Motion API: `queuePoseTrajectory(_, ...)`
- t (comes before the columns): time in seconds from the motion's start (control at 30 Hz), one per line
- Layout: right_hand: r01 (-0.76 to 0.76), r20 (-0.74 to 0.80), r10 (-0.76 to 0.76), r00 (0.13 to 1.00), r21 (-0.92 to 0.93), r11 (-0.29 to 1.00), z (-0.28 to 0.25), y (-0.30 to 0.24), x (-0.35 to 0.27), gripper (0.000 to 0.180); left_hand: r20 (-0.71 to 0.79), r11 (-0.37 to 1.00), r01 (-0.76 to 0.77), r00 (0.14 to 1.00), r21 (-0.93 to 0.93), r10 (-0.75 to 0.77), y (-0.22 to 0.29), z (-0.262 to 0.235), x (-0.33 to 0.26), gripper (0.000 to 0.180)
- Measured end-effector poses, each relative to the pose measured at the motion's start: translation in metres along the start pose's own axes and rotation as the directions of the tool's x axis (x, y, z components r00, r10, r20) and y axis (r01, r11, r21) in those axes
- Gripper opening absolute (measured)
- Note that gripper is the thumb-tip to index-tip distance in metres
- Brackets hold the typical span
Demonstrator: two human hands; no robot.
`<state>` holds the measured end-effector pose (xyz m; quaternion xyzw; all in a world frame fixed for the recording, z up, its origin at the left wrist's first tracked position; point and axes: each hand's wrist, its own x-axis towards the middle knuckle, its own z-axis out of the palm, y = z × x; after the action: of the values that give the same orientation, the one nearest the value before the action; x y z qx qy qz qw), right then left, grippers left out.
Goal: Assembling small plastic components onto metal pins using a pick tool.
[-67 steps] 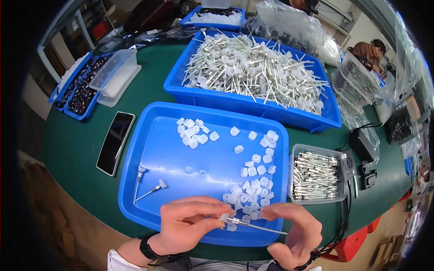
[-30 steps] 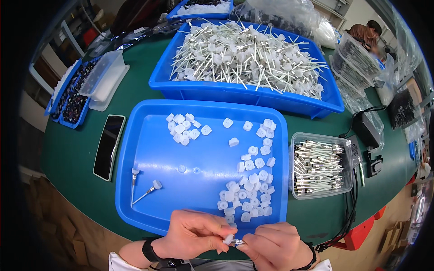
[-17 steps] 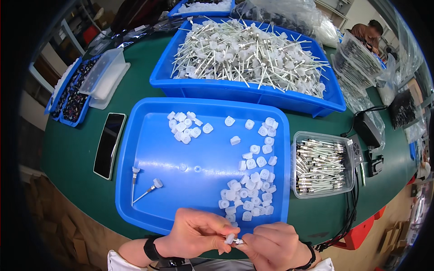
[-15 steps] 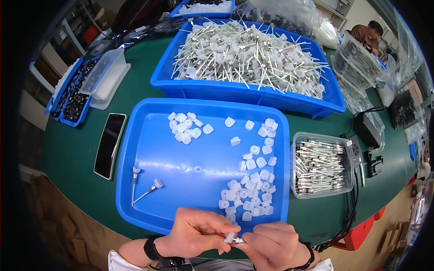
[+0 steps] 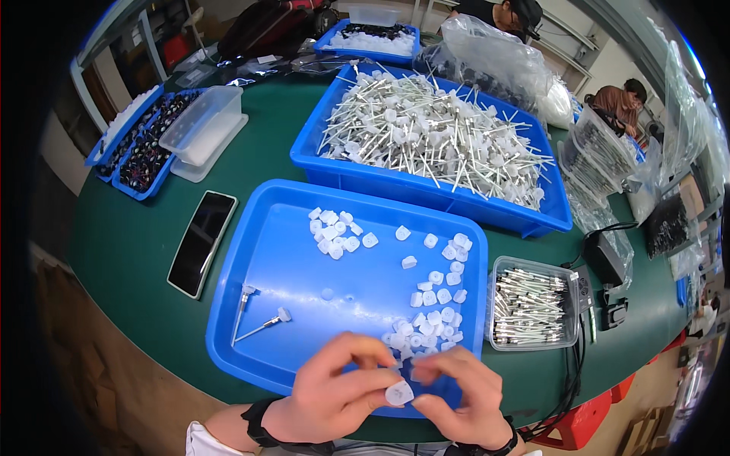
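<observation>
Over the near edge of the blue tray (image 5: 350, 191), my left hand (image 5: 338, 391) pinches a translucent white plastic cap (image 5: 399, 393) between thumb and fingertips. Whether a rod is attached behind that cap is hidden. Just right of it, my right hand (image 5: 460, 395) has its thumb and fingers apart, with nothing visible in them. Loose white caps (image 5: 432, 327) lie in the tray beyond my hands, and another cluster of caps (image 5: 334, 232) sits at its far left. Two capped rods (image 5: 262, 328) rest on the tray's left side.
Behind the tray stands a blue bin (image 5: 433, 194) heaped with capped rods. A clear box (image 5: 532, 346) of bare rods is to the right, near a black adapter (image 5: 604, 254) and cables. A phone (image 5: 201, 243) lies left. Two people sit beyond the table.
My right hand has opened and come off the metal-ended rod it gripped. My left hand keeps the cap, now turned with its broad face showing. The view has shifted and tilted.
</observation>
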<state>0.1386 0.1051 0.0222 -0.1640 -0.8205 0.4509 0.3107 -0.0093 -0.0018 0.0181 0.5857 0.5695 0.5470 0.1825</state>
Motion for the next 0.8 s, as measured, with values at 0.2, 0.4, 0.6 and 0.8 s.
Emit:
queuePoseTrajectory(0.2, -0.228, 0.171, 0.19, 0.967, 0.239, 0.944, -0.007, -0.003, -0.004, 0.015, 0.06, 0.989, -0.145, 0.988, 0.003, 0.145, -0.009, 0.007, -0.004, 0.028)
queuePoseTrajectory(0.4, -0.312, 0.251, 0.229, 0.94, 0.369, 0.876, -0.009, 0.0, -0.008, 0.017, 0.083, 0.991, -0.121, 0.989, -0.066, 0.126, -0.006, 0.009, -0.004, 0.021)
queuePoseTrajectory(0.6, -0.222, 0.24, 0.151, 0.959, 0.305, 0.926, -0.014, 0.0, -0.003, 0.02, 0.096, 0.991, -0.066, 0.992, -0.114, 0.077, -0.007, 0.01, -0.004, 0.02)
queuePoseTrajectory(0.8, -0.091, 0.259, 0.067, 0.964, 0.081, 0.993, -0.016, -0.001, 0.002, 0.02, 0.182, 0.991, -0.133, 0.974, -0.026, 0.135, -0.01, 0.012, -0.005, 0.02)
